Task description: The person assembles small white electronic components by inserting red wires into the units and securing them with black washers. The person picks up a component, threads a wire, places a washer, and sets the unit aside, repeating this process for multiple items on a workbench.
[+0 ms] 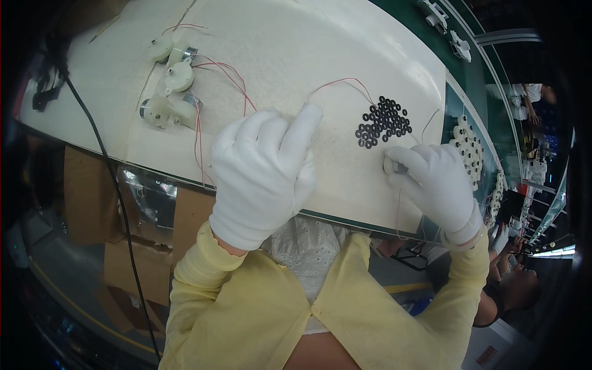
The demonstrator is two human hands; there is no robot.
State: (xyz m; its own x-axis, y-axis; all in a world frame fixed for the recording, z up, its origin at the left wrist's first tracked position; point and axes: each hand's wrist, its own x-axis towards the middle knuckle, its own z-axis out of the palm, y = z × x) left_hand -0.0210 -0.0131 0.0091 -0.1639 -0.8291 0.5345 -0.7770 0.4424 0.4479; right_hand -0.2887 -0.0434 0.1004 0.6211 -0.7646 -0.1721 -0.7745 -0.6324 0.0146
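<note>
Two white-gloved hands work over a pale, off-white flat surface (345,37) that runs slantwise through the head view. The left hand (265,176) lies near the surface's near edge with its fingers together and curled downward, the index finger stretched forward with its tip pressing on the surface; whether anything sits under its palm cannot be told. A thin red wire (342,81) arcs from just beside that fingertip toward a loose cluster of small black rubber rings (383,121), which lies toward the right end of the surface, between the two hands and a little beyond them. The right hand (435,182) sits at the near right corner, its fingers clamped around a small cream plastic geared motor with a grey metal end (394,166), which rests just below the rings. Thin wires trail from this motor over the near edge. Toward the far left end lies a group of four cream plastic geared motors with red leads (169,80), well apart from both hands. A black cable (105,166) drops past the left end of the surface. Beyond the right end, a row of more cream motors (468,148) stands on a green conveyor strip (475,80). Pale yellow sleeves (246,308) cover both forearms.
</note>
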